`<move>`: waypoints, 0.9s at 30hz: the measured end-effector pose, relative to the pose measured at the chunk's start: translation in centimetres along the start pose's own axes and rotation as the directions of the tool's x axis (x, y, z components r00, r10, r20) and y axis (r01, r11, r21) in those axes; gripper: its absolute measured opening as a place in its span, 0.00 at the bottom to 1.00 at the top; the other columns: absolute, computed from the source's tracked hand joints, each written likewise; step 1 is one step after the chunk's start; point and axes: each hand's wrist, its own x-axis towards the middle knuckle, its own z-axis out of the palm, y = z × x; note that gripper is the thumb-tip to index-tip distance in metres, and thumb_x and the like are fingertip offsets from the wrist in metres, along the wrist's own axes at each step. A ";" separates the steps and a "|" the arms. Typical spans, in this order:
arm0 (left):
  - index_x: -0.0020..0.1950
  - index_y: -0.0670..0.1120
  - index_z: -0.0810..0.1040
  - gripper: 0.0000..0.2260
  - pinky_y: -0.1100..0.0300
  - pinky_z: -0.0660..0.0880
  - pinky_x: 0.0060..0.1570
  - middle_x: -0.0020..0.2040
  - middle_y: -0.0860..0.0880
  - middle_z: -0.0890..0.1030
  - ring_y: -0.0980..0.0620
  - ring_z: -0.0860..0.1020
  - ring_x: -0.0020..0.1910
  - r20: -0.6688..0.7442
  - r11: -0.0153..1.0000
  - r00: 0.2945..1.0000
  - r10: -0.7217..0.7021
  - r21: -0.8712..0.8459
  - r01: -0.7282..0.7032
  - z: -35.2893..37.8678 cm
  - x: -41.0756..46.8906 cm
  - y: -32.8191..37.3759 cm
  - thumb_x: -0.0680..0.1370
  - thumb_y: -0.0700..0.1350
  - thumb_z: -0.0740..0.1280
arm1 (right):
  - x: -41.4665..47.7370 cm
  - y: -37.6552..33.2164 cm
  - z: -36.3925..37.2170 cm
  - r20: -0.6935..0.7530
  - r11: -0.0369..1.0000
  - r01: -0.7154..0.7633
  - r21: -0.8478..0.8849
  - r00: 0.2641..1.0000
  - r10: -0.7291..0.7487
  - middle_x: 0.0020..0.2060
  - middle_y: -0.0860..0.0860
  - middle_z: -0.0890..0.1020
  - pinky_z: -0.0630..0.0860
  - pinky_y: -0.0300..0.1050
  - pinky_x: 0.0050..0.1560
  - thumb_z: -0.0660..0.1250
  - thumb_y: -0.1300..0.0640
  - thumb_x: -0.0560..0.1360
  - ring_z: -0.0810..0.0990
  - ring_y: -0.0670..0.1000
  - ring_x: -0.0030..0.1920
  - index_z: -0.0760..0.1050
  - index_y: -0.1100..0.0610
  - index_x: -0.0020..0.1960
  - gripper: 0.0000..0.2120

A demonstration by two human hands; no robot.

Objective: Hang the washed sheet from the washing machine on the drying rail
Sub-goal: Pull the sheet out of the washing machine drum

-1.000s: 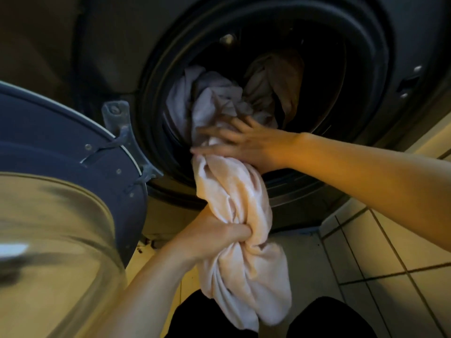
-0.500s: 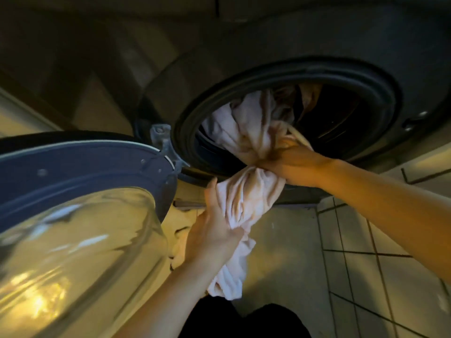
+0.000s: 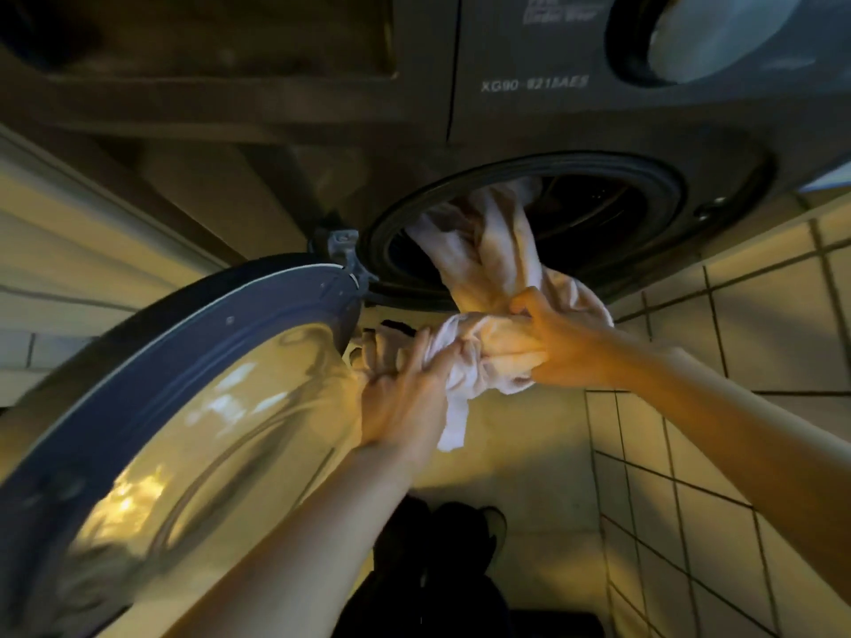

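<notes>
A pale, twisted sheet point(image 3: 495, 264) stretches out of the round drum opening of the dark washing machine point(image 3: 529, 145) toward me. My right hand point(image 3: 564, 345) is clenched on the bunched sheet just below the drum's rubber rim. To its left, my left hand point(image 3: 405, 398) grips the same bundle, and a loose end of cloth hangs beneath it. Part of the sheet still lies inside the drum. No drying rail is in view.
The machine's round glass door point(image 3: 193, 435) stands swung open at the left, close to my left forearm. Tiled wall point(image 3: 737, 453) runs along the right. My dark-clothed legs and feet point(image 3: 442, 568) show on the floor below.
The view has backed away and tilted up, showing the machine's upper panel. More sheet has come out of the drum. My right hand has moved down next to my left on the bundle.
</notes>
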 end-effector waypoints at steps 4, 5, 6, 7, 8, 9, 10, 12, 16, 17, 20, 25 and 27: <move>0.74 0.59 0.54 0.30 0.52 0.73 0.50 0.74 0.52 0.53 0.41 0.72 0.61 0.056 0.981 0.992 -0.110 -0.154 0.117 -1.6 -1.8 0.7 0.75 0.47 0.64 | -2.8 -1.5 0.4 -0.217 0.934 0.061 0.352 0.976 0.018 0.48 0.53 0.70 0.72 0.43 0.36 0.70 0.55 0.65 0.72 0.54 0.46 0.52 0.47 0.57 0.31; 0.73 0.57 0.55 0.31 0.52 0.74 0.49 0.74 0.51 0.52 0.42 0.73 0.59 0.051 0.973 0.994 -0.098 -0.206 0.107 -2.0 -2.2 0.9 0.74 0.51 0.65 | -3.7 -1.9 0.3 -0.269 0.908 0.095 0.407 0.963 0.020 0.46 0.53 0.71 0.69 0.42 0.33 0.70 0.56 0.66 0.73 0.53 0.43 0.51 0.48 0.54 0.29; 0.73 0.55 0.57 0.31 0.52 0.75 0.48 0.75 0.50 0.51 0.42 0.75 0.56 0.038 0.967 0.996 -0.075 -0.241 0.082 -2.4 -2.7 1.0 0.73 0.55 0.66 | -4.7 -2.6 0.0 -0.313 0.899 0.105 0.426 0.949 0.038 0.44 0.52 0.72 0.69 0.41 0.31 0.71 0.56 0.67 0.74 0.52 0.41 0.51 0.48 0.52 0.28; 0.72 0.53 0.58 0.34 0.52 0.77 0.45 0.75 0.49 0.50 0.43 0.76 0.54 0.007 0.964 0.999 -0.052 -0.259 0.052 -2.6 -3.1 1.0 0.71 0.60 0.67 | -5.5 -3.2 -0.2 -0.333 0.894 0.106 0.435 0.942 0.051 0.44 0.51 0.72 0.69 0.40 0.30 0.71 0.55 0.68 0.75 0.50 0.39 0.51 0.48 0.51 0.28; 0.72 0.51 0.59 0.37 0.52 0.78 0.41 0.76 0.48 0.49 0.44 0.77 0.52 -0.021 0.963 0.999 -0.038 -0.269 0.031 -3.0 -3.6 0.9 0.69 0.63 0.68 | -6.3 -4.0 -0.4 -0.357 0.898 0.105 0.427 0.932 0.060 0.44 0.51 0.72 0.70 0.39 0.30 0.72 0.54 0.68 0.75 0.49 0.38 0.52 0.49 0.52 0.27; 0.73 0.49 0.58 0.40 0.53 0.78 0.37 0.77 0.48 0.48 0.44 0.78 0.50 -0.057 0.961 0.998 -0.027 -0.276 0.010 -3.3 -4.1 0.9 0.68 0.64 0.68 | -7.0 -4.6 -0.5 -0.373 0.897 0.097 0.431 0.924 0.079 0.45 0.51 0.72 0.70 0.39 0.30 0.72 0.53 0.69 0.75 0.48 0.38 0.55 0.50 0.53 0.26; 0.74 0.49 0.55 0.42 0.53 0.78 0.35 0.77 0.48 0.47 0.45 0.79 0.48 -0.072 0.957 0.997 -0.024 -0.289 0.002 -3.7 -4.6 1.0 0.67 0.65 0.69 | -7.6 -5.4 -0.8 -0.384 0.893 0.093 0.441 0.918 0.094 0.46 0.51 0.71 0.72 0.40 0.30 0.71 0.53 0.69 0.74 0.49 0.39 0.57 0.51 0.53 0.24; 0.75 0.53 0.45 0.47 0.52 0.79 0.35 0.78 0.49 0.45 0.44 0.80 0.47 -0.066 0.945 0.998 -0.017 -0.327 -0.005 -4.8 -5.6 1.3 0.67 0.63 0.70 | -8.4 -7.0 -0.9 -0.393 0.874 0.144 0.465 0.918 0.058 0.47 0.51 0.69 0.73 0.43 0.32 0.69 0.54 0.69 0.73 0.52 0.40 0.61 0.52 0.53 0.20; 0.73 0.61 0.32 0.47 0.43 0.79 0.44 0.78 0.49 0.46 0.39 0.75 0.62 -0.094 0.966 0.994 0.049 -0.250 -0.071 -6.2 -7.3 1.7 0.70 0.63 0.67 | -9.7 -10.3 -0.4 -0.417 0.903 0.210 0.375 0.908 -0.039 0.46 0.50 0.71 0.72 0.44 0.41 0.69 0.59 0.71 0.72 0.49 0.42 0.61 0.52 0.56 0.21; 0.74 0.61 0.36 0.44 0.45 0.79 0.45 0.78 0.49 0.49 0.40 0.73 0.63 -0.101 0.975 0.994 0.040 -0.214 -0.061 -6.5 -7.5 1.6 0.71 0.64 0.64 | -10.1 -10.8 -0.3 -0.435 0.892 0.258 0.370 0.897 -0.079 0.46 0.51 0.73 0.73 0.44 0.41 0.69 0.60 0.72 0.74 0.49 0.42 0.59 0.52 0.56 0.21; 0.70 0.57 0.60 0.30 0.53 0.74 0.36 0.69 0.54 0.65 0.44 0.79 0.49 -0.078 0.989 0.997 0.014 -0.144 -0.025 -7.3 -8.0 0.7 0.70 0.63 0.63 | -11.1 -11.7 -0.1 -0.420 0.819 0.381 0.430 0.887 -0.192 0.39 0.46 0.72 0.76 0.40 0.37 0.65 0.62 0.75 0.76 0.45 0.37 0.58 0.53 0.54 0.17; 0.56 0.56 0.72 0.21 0.60 0.69 0.24 0.52 0.57 0.76 0.45 0.78 0.30 -0.048 0.998 0.999 -0.013 -0.055 0.011 -6.0 -8.9 -1.8 0.65 0.54 0.71 | -11.7 -10.1 -0.6 -0.228 0.819 0.332 0.467 0.941 -0.251 0.58 0.44 0.73 0.77 0.40 0.55 0.73 0.52 0.70 0.74 0.40 0.57 0.59 0.47 0.62 0.28; 0.56 0.56 0.71 0.22 0.60 0.68 0.23 0.52 0.57 0.76 0.44 0.78 0.31 -0.042 0.998 0.999 -0.026 -0.064 0.024 -5.5 -9.3 -2.4 0.63 0.50 0.70 | -10.2 -7.8 -0.9 -0.169 0.906 0.317 0.282 0.946 -0.278 0.67 0.44 0.66 0.69 0.46 0.66 0.75 0.43 0.66 0.63 0.43 0.68 0.58 0.45 0.68 0.38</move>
